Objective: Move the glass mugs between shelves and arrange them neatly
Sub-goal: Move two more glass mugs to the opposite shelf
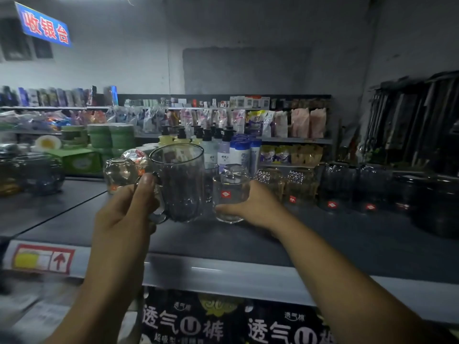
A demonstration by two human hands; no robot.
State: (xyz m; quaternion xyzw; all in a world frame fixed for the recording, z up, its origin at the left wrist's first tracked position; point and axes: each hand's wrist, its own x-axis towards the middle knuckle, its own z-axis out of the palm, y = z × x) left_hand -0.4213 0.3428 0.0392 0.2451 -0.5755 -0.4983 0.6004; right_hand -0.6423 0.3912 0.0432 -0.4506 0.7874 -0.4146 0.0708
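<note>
My left hand (pixel 124 214) grips the handle of a tall smoky ribbed glass mug (pixel 180 182), held upright just above the dark top shelf (pixel 323 234). My right hand (pixel 250 202) wraps round a smaller clear glass mug with a red sticker (pixel 229 196), right beside the tall one. A small clear glass (pixel 119 173) stands on the shelf to the left, behind my left thumb. A row of clear and dark glass mugs (pixel 332 187) lines the shelf to the right.
Pump bottles (pixel 223 147) and packets stand on shelves behind. Round dark glass jars (pixel 37 173) sit at far left. The shelf's grey front rail (pixel 223 274) carries a price label (pixel 42 259); packaged goods (pixel 223 324) hang below it.
</note>
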